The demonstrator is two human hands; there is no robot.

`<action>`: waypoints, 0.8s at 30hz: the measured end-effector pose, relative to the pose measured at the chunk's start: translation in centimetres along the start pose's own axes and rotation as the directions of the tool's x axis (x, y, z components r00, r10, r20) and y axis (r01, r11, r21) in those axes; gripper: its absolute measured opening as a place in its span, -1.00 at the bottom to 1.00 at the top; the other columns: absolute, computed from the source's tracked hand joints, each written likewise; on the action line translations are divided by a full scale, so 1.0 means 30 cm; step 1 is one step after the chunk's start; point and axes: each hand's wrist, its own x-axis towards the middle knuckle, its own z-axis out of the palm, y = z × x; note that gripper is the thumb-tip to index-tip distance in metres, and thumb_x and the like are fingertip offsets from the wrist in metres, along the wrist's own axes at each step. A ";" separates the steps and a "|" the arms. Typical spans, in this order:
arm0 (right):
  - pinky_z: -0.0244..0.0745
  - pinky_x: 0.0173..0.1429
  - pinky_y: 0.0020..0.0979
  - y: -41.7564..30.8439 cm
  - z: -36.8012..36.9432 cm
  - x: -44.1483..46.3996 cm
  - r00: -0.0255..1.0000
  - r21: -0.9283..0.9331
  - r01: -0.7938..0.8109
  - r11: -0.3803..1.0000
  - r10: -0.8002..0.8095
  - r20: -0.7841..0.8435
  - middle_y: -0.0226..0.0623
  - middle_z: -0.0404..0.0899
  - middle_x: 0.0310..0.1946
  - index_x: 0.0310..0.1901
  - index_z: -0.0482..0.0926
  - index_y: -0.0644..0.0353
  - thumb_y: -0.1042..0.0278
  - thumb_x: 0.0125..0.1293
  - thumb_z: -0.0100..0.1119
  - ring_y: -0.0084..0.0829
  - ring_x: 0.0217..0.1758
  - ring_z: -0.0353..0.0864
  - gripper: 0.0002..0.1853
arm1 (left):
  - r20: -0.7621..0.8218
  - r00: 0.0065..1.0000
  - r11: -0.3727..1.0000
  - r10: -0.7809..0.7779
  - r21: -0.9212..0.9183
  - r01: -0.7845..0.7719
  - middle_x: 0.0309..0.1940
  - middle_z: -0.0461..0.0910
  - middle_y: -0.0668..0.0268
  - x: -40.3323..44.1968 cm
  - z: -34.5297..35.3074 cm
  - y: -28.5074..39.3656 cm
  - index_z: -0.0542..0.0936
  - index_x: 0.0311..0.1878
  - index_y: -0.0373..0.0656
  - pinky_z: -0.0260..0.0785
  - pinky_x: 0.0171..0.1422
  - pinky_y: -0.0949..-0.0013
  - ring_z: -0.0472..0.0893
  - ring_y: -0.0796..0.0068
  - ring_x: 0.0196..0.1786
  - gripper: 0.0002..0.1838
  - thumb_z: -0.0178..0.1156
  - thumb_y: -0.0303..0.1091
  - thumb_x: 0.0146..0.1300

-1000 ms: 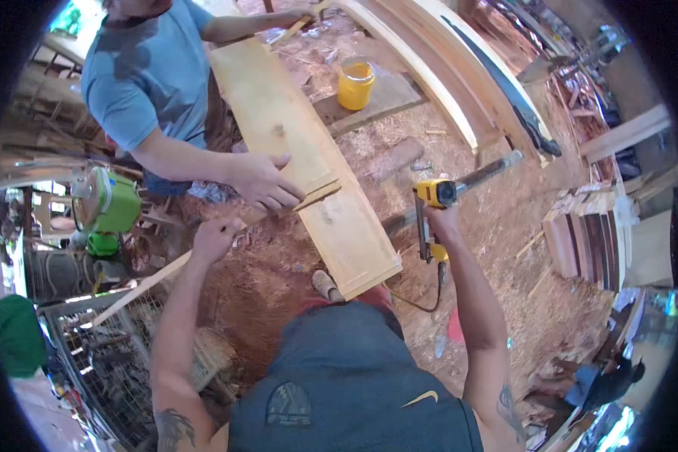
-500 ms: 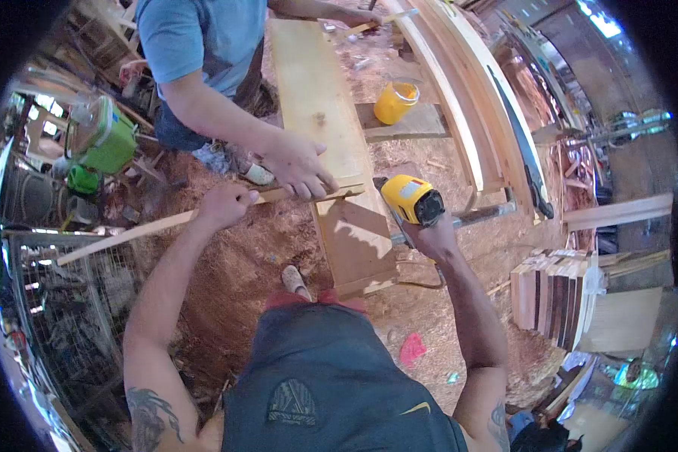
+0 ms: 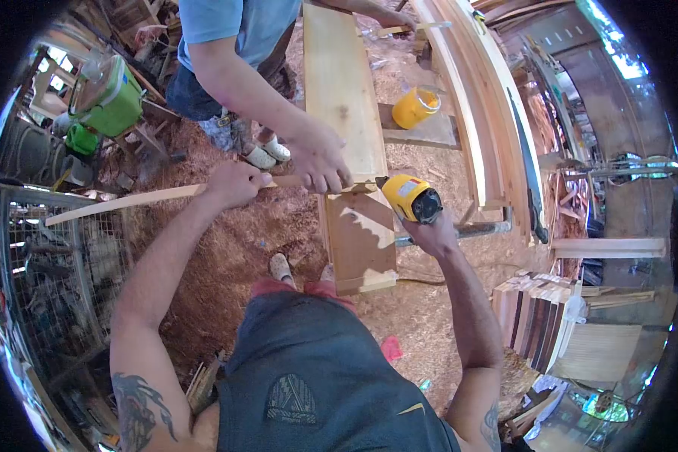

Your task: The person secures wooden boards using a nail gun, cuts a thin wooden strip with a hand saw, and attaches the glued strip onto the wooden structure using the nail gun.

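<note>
My left hand (image 3: 236, 185) is closed around a long thin wooden strip (image 3: 128, 205) that runs from the far left toward the plank. In my right hand (image 3: 432, 235) is a yellow and black nail gun (image 3: 410, 197), its nose at the right end of the strip, by the plank's edge. Whether the nose touches the wood, I cannot tell. A wide pale plank (image 3: 343, 83) stretches away from me, with a box-like wooden end piece (image 3: 361, 245) below the strip. A co-worker's hand (image 3: 320, 154) rests on the strip between my hands.
An open yellow pot (image 3: 415, 108) stands on a crosspiece right of the plank. Long boards (image 3: 471, 113) lie further right. Stacked wood pieces (image 3: 535, 316) sit at lower right, a green bucket (image 3: 113, 94) at upper left. Wire mesh (image 3: 49, 279) stands at left.
The view has shifted, and the co-worker stands further right in it. The nail gun's nose has come closer to the strip's end. My left hand still grips the strip.
</note>
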 end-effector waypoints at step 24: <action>0.72 0.01 -0.25 0.047 -0.016 0.081 0.983 -0.081 -0.015 0.997 0.030 0.179 -0.02 0.79 -0.18 -0.01 0.74 0.21 0.28 0.12 0.47 -0.12 -0.05 0.83 -0.61 | -0.056 0.998 1.000 -0.008 -0.031 0.006 -0.22 0.76 0.05 -0.009 0.006 0.001 0.80 -0.19 0.04 0.53 0.10 -0.10 0.72 -0.09 -0.07 -0.53 0.08 0.18 0.46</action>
